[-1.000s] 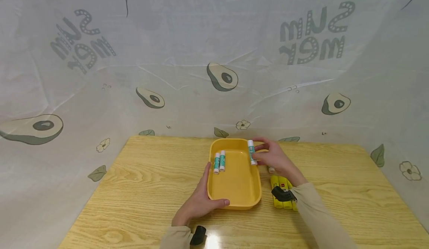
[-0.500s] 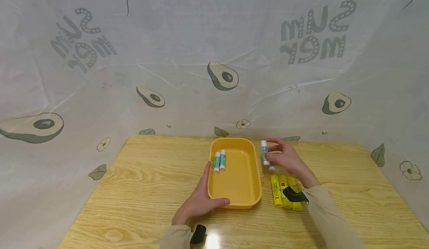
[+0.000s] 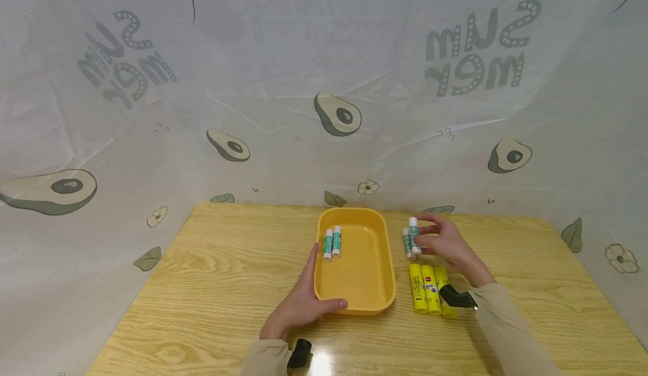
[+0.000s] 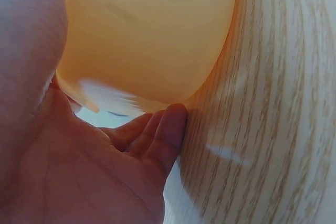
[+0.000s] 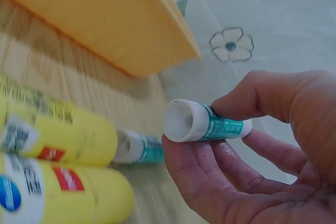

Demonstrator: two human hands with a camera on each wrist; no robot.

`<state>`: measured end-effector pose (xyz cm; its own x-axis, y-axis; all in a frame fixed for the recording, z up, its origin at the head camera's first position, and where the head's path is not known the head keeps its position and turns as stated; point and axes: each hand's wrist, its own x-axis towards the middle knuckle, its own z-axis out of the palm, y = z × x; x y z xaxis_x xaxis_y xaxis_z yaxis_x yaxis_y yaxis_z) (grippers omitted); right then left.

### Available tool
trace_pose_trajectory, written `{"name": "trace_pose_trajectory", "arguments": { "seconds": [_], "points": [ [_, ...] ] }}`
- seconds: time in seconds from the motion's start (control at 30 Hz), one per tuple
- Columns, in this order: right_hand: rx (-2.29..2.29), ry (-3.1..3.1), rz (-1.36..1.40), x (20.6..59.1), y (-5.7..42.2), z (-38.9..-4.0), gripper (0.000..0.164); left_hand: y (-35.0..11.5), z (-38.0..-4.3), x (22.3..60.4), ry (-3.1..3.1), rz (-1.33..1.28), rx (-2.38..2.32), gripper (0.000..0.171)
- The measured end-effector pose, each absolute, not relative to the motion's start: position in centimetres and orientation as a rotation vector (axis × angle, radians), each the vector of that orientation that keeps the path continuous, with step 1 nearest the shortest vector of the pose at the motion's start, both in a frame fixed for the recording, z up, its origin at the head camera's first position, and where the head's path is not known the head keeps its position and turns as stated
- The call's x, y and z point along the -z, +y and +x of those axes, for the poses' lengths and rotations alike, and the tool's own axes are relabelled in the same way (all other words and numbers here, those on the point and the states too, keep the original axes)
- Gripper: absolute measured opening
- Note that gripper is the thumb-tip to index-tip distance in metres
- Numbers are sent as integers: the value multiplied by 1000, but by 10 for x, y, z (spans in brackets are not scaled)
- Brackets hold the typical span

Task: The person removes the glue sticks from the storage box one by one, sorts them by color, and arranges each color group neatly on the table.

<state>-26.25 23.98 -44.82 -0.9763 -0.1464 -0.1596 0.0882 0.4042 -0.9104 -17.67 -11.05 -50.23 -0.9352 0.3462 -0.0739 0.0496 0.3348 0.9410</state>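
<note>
My right hand [image 3: 445, 242] pinches a small green-and-white glue stick [image 5: 223, 128] between thumb and fingers. Just left of it a second green-and-white glue stick [image 3: 407, 245] lies on the table, partly overlapped by the held one in the head view. My left hand [image 3: 301, 303] grips the near left corner of a yellow plastic tray [image 3: 391, 286], thumb at the front rim and fingers along the left side. Inside that tray, two matching glue sticks [image 3: 332, 242] lie side by side against the left wall.
Several thicker yellow glue sticks [image 3: 429, 290] lie in a row right of the tray, beneath my right wrist. The wooden table [image 3: 228, 269] ends at a patterned white curtain [image 3: 283, 111] behind.
My right hand has moved right with the glue stick, from over the tray's right rim to beside the glue stick on the table. The left hand keeps its place on the tray.
</note>
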Motion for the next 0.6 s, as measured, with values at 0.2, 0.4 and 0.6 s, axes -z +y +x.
{"name": "trace_pose_trajectory", "arguments": {
  "seconds": [0.2, 0.4, 0.6],
  "points": [
    [1547, 2475, -12, 455, 249, -266, 66, -111, -177, 502, 2322, 374, -1654, 131],
    [1494, 2478, 25, 462, 257, -271, 66, -111, -176, 501, 2341, 369, -1642, 132],
    [1479, 2468, 60, 465, 260, -275, 66, -110, -177, 501, 2331, 362, -1649, 132]
  ]
}}
